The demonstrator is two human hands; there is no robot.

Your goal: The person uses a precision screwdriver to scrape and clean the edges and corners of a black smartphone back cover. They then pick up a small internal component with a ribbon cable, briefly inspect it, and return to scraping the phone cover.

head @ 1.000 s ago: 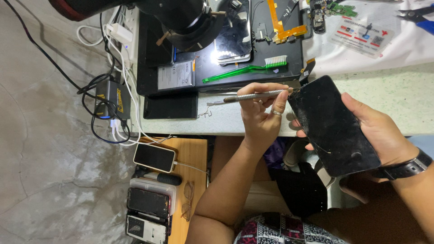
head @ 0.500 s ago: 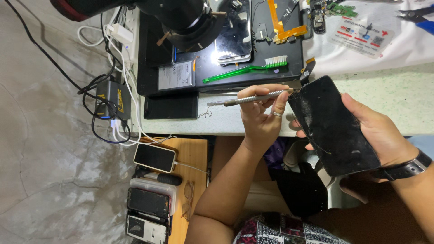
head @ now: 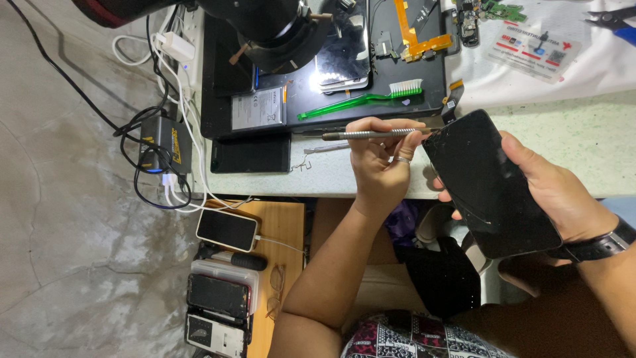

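My left hand [head: 383, 166] grips a slim metal tool [head: 371, 134] held level, its tip touching the upper left corner of a black phone screen [head: 490, 182]. My right hand [head: 556, 192], with a dark watch on the wrist, holds that screen from behind, tilted over the front edge of the pale workbench [head: 583, 139]. A green toothbrush [head: 361, 99] lies on the black work mat [head: 331, 106] just behind the tool.
A flat battery [head: 258, 109], a shiny phone back and an orange flex cable [head: 417, 33] lie on the mat under a black microscope head [head: 265, 26]. Cables and a charger [head: 162, 142] hang at the left. Below, a wooden stool [head: 285, 265] bears a white phone [head: 226, 229] and stacked phones.
The tool's tip has stayed at the screen's corner; my left hand has shifted only slightly. The right hand and screen have not moved.
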